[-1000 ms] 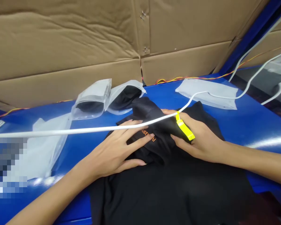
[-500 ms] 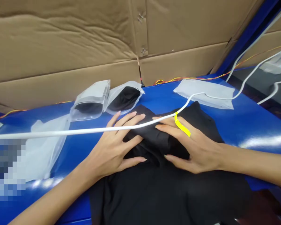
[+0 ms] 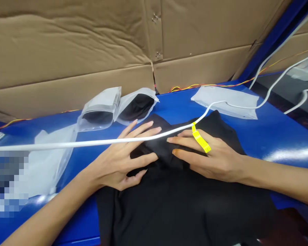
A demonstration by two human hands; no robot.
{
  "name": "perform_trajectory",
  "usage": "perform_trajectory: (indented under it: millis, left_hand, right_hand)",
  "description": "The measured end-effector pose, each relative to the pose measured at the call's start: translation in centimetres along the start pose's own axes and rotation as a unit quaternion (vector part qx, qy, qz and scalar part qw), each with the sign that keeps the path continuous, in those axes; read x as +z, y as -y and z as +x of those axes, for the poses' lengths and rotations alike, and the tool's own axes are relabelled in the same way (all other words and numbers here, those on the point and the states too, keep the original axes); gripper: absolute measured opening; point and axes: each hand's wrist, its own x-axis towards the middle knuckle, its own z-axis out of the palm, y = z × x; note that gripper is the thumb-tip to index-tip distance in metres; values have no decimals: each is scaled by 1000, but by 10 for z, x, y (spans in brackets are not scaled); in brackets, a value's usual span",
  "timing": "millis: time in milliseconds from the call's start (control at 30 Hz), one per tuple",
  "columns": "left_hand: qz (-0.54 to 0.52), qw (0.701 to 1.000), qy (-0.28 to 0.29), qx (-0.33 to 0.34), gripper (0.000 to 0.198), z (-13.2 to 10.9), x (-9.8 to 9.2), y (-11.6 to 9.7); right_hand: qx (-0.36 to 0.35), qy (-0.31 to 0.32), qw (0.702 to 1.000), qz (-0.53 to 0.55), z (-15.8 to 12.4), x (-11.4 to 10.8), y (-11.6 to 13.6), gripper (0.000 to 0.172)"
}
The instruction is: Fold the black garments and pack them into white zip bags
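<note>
Centre frame, the left hand point(image 3: 115, 160) and right hand point(image 3: 210, 157) press spread-fingered on a black garment point(image 3: 184, 208), seemingly pinching nothing; the white cable point(image 3: 92, 142) (slung low across them) could snag if pulled.

Two frosted plastic zip bags point(image 3: 100, 109) are lying open-mouthed on the blue surface point(image 3: 284, 136) below a cardboard wall point(image 3: 66, 41), a flat bag point(image 3: 224, 102) is lying further right, and a white cable point(image 3: 92, 142) is stretching across.

— How do we read the black cloth garment point(image 3: 195, 212)?
— Matt and soft, we'd say. The blue tabletop point(image 3: 287, 136) looks glossy, and the pouches point(image 3: 100, 109) are frosted, translucent plastic.
— And behind them?
— We see creased, rough brown cardboard point(image 3: 66, 37), and across it all a smooth white plastic cable point(image 3: 92, 142)
</note>
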Motion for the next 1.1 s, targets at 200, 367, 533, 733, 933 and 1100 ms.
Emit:
perform_trajectory:
  millis: [200, 367, 533, 733, 933, 1100]
  left_hand:
    - [158, 985, -70, -8, 43, -2, 4, 2]
    - [252, 961, -107, -30, 32, 13, 5, -22]
    - [263, 958, -107, -46, 30, 25, 3, -40]
    - [283, 948, -65, -133, 34, 12, -7, -28]
    - [391, 787, 169, -446, 59, -17, -29, 2]
    - [395, 766, 214, -461, 62, -58, -40, 26]
  right_hand:
    - [39, -3, 998, 44, 3, 1, -8, 48]
    - [10, 2, 997, 75, 6, -1, -4, 67]
    - [-14, 11, 997, -70, 6, -2, 1, 59]
    - [-47, -7, 997, -67, 0, -8, -14, 37]
    - [-54, -13, 997, -50, -4, -10, -21, 38]
    - [-35, -10, 999, -41, -6, -10, -22, 38]
